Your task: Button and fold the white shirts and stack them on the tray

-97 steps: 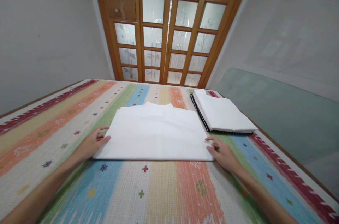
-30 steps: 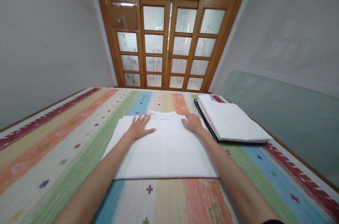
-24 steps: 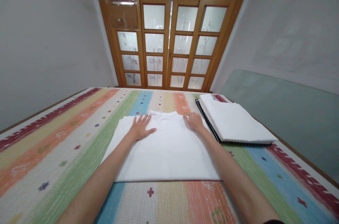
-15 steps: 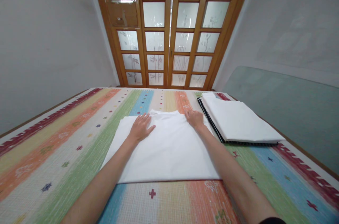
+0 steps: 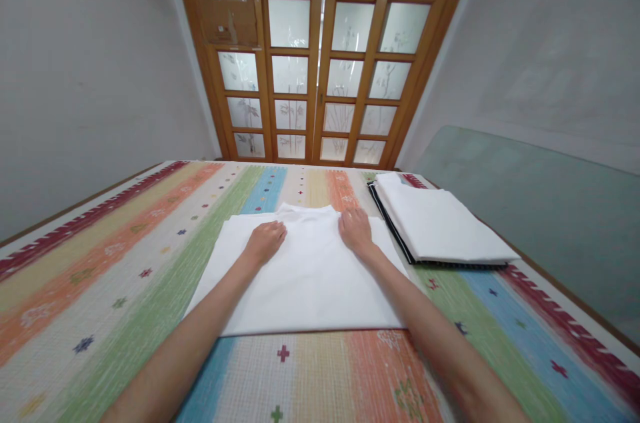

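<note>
A folded white garment (image 5: 300,276) lies flat on a striped multicolour mat (image 5: 125,256) in front of me. My left hand (image 5: 265,240) rests on the garment's far part, left of the collar, with fingers curled down onto the cloth. My right hand (image 5: 356,231) lies flat on the cloth just right of the collar. Neither hand lifts the fabric.
A stack of folded white cloth with a dark striped piece underneath (image 5: 440,226) sits at the mat's far right. Beyond the mat stands a wooden door with frosted glass panes (image 5: 320,76). A pale green glass sheet (image 5: 530,210) leans along the right wall.
Both hands went from the garment's near corners to its far edge by the collar. In the last half second they drew slightly closer together and the left fingers curled.
</note>
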A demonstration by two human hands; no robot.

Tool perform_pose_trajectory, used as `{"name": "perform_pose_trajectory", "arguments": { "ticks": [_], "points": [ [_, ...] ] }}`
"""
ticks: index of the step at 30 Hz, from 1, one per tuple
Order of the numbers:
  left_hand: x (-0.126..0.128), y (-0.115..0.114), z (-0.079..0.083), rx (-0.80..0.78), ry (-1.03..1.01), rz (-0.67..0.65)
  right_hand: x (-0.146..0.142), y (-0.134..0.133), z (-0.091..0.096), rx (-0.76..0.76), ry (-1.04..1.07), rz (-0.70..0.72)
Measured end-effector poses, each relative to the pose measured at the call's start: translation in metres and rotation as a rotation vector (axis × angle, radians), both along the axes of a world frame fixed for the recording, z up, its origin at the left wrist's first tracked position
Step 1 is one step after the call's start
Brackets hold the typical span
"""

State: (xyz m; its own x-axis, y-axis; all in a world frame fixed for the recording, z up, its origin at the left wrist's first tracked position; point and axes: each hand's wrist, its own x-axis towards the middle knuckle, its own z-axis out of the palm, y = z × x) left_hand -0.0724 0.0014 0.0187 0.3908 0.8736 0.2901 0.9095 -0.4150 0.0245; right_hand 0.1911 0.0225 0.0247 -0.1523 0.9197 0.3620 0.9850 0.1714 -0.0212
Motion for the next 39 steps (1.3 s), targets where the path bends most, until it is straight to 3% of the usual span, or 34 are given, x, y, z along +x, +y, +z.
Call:
{"name": "perform_pose_trajectory", "arguments": {
  "ticks": [4, 6, 8, 11, 17, 20, 23, 25, 27, 30, 34, 39],
  "points": [
    [0.019, -0.021, -0.001, -0.079, -0.014, -0.029, -0.029, -0.047, -0.013, -0.15, 0.038, 0.31],
    [0.024, -0.04, -0.004, -0.119, -0.047, -0.118, -0.029, -0.072, -0.02, -0.184, 0.041, 0.464],
    [0.02, -0.06, -0.008, -0.138, -0.043, -0.232, -0.017, -0.093, -0.024, -0.179, 0.033, 0.523],
    [-0.002, -0.082, -0.009, -0.157, -0.017, -0.272, 0.015, -0.115, -0.027, -0.152, 0.013, 0.481],
    [-0.064, -0.094, -0.013, -0.121, 0.04, -0.046, 0.082, -0.133, -0.041, -0.109, 0.031, 0.25],
    [-0.087, -0.097, -0.018, -0.067, 0.042, 0.032, 0.097, -0.142, -0.05, -0.093, 0.046, 0.197],
    [-0.09, -0.103, -0.019, -0.087, 0.056, 0.116, 0.095, -0.148, -0.05, -0.121, 0.044, 0.155],
    [-0.077, -0.11, -0.015, -0.15, 0.073, 0.177, 0.084, -0.147, -0.044, -0.198, 0.048, 0.152],
    [-0.053, -0.122, -0.009, -0.228, 0.076, 0.149, 0.065, -0.141, -0.035, -0.305, 0.066, 0.22],
    [-0.004, -0.144, -0.002, -0.293, 0.031, -0.141, 0.028, -0.119, -0.02, -0.394, 0.118, 0.391],
    [0.048, -0.168, -0.005, -0.291, -0.006, -0.422, -0.027, -0.074, -0.011, -0.328, 0.139, 0.538],
    [0.061, -0.18, -0.016, -0.207, -0.075, -0.443, -0.071, -0.016, -0.011, -0.338, 0.084, 0.408]
  ]
}}
